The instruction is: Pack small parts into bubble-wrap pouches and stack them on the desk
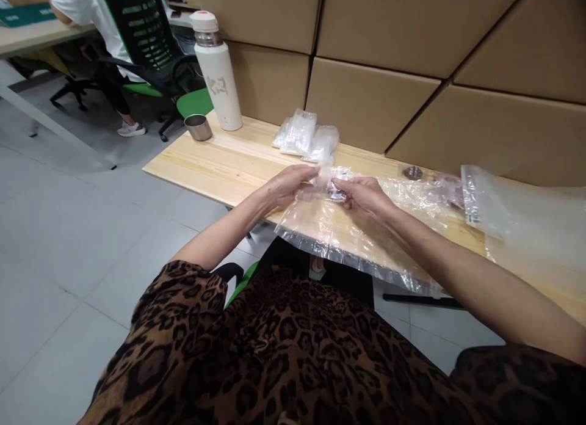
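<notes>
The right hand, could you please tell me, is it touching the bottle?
No, the right hand grips clear plastic over the table, well apart from the bottle.

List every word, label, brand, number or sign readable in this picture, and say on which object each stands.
No text can be read.
White bottle: a brownish mark, too blurred to read.
Plastic bag at right: dark print near its lower left corner, too small.
Packet at the right hand: any print is too blurred.

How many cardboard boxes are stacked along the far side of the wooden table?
6 show: upper left box, upper middle box, upper right box, lower left box, lower middle box and lower right box. More may be hidden behind them.
</notes>
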`<state>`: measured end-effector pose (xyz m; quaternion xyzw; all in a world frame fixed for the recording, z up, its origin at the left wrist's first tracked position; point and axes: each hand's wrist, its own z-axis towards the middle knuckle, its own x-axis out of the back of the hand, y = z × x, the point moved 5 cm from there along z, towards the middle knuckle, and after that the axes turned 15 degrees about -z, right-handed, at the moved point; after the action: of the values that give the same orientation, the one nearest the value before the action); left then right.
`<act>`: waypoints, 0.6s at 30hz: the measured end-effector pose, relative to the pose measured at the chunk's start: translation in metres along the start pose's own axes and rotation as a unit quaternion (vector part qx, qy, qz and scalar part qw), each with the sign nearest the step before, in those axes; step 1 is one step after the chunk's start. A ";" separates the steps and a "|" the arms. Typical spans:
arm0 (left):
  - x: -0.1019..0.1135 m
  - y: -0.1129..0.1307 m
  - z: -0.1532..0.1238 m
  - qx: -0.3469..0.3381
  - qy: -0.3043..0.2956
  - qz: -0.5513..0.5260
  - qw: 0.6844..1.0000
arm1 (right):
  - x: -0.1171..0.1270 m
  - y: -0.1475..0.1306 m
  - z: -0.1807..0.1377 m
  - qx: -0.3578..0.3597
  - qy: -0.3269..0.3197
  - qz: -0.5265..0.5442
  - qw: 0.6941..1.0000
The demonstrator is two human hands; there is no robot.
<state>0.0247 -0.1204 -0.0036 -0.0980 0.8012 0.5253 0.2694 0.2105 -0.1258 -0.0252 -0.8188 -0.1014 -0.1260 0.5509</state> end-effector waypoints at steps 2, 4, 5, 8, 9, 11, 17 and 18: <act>-0.005 -0.008 0.006 0.017 0.014 -0.053 0.998 | -0.001 -0.003 -0.006 -0.012 0.011 0.032 0.999; -0.005 -0.012 0.012 0.007 0.044 -0.071 0.996 | -0.001 -0.006 -0.011 -0.023 0.014 0.060 0.998; -0.004 -0.014 0.014 0.000 0.057 -0.071 0.996 | 0.000 -0.007 -0.013 -0.029 0.010 0.068 0.997; -0.008 -0.018 0.019 -0.009 0.050 -0.044 0.998 | 0.002 -0.008 -0.017 -0.032 0.004 0.079 0.996; -0.011 -0.019 0.020 -0.007 0.040 -0.024 0.999 | 0.002 -0.009 -0.017 -0.030 0.002 0.080 0.996; -0.018 -0.021 0.022 -0.012 0.022 0.030 0.999 | 0.004 -0.009 -0.018 -0.031 0.004 0.060 0.998; -0.034 -0.023 0.027 -0.060 0.013 0.175 0.983 | 0.014 -0.009 -0.021 -0.022 0.027 -0.053 0.998; -0.037 -0.024 0.026 -0.062 0.008 0.188 0.980 | 0.017 -0.009 -0.021 -0.017 0.030 -0.060 0.998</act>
<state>0.0746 -0.1119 -0.0104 0.0340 0.7734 0.6142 0.1529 0.2220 -0.1419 -0.0046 -0.8164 -0.1313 -0.1854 0.5310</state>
